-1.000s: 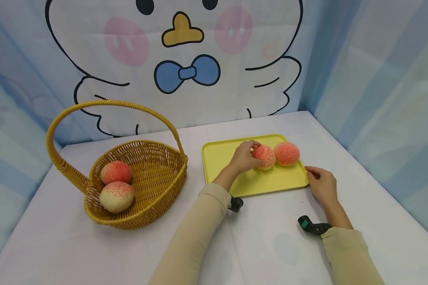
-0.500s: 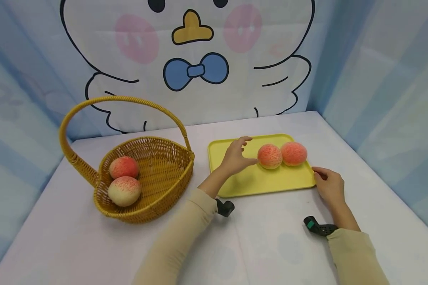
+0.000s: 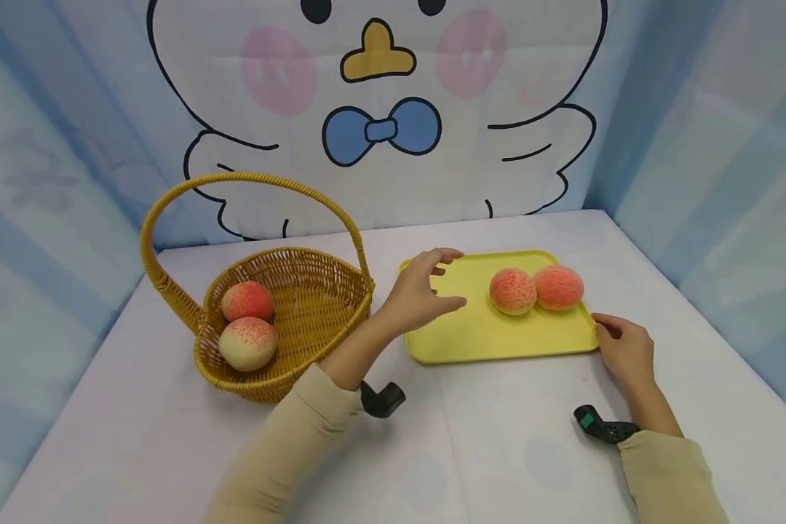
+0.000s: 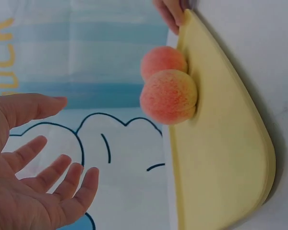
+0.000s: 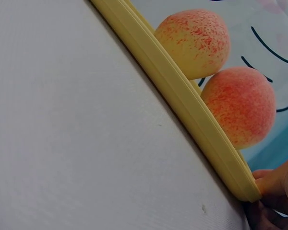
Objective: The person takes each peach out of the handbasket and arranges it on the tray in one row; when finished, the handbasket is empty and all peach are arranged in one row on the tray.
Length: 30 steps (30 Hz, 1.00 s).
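Two peaches, a speckled one [image 3: 513, 291] and a pinker one [image 3: 559, 287], lie side by side on the right part of a yellow tray [image 3: 471, 342]. My left hand [image 3: 415, 291] is over the tray's left edge, thumb and fingers spread apart with nothing between them. Its bare palm and separated fingers also show in the left wrist view. At the tray's right front corner my right hand [image 3: 629, 353] pinches the rim. In the right wrist view its thumb is on top of the tray corner [image 5: 247, 191] and its fingers are underneath.
Left of the tray stands a woven basket [image 3: 321, 320] with a tall arched handle [image 3: 255, 177]. Inside it, on the left, sit a red peach [image 3: 247, 300] and a paler peach [image 3: 248, 344]. A printed curtain [image 3: 380, 196] backs the white table [image 3: 498, 451].
My left hand has let go of the speckled peach and drawn away to the left, leaving it on the tray. The right hand keeps its hold on the tray corner. The head view has shifted.
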Available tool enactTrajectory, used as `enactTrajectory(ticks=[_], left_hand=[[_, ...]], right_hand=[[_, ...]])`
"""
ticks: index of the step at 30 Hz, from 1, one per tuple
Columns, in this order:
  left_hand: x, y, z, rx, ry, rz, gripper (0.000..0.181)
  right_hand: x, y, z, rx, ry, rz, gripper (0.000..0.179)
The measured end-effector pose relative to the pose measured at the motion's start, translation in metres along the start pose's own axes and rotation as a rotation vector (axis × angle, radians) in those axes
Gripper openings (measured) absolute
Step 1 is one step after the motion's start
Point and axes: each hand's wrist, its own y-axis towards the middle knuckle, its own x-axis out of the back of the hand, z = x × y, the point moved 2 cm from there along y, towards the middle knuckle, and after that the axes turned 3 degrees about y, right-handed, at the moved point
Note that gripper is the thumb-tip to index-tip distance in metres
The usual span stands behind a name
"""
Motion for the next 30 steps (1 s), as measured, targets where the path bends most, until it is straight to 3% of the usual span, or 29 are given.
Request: enactTrajectory(ticks=[5,14,24,30], left_hand=[[0.022,-0.017,-0.003,-0.017,0.019,-0.022,0.057],[0.059,-0.052,0.008,0.006,0.074,-0.034,0.051],[0.106,-0.091,0.035,0.071,0.191,-0.023,0.051],[0.13,-0.108,0.05,0.138,0.126,-0.007,0.052]], right_hand=[[-0.002,0.001,0.0,-0.015,0.003,0.004,0.034],[-0.001,-0.001,0.0,-0.008,0.003,0.001,0.034],[-0.001,0.0,0.001,0.02,-0.007,0.003,0.034],[-0.001,0.0,0.001,0.025,-0.01,-0.001,0.033]])
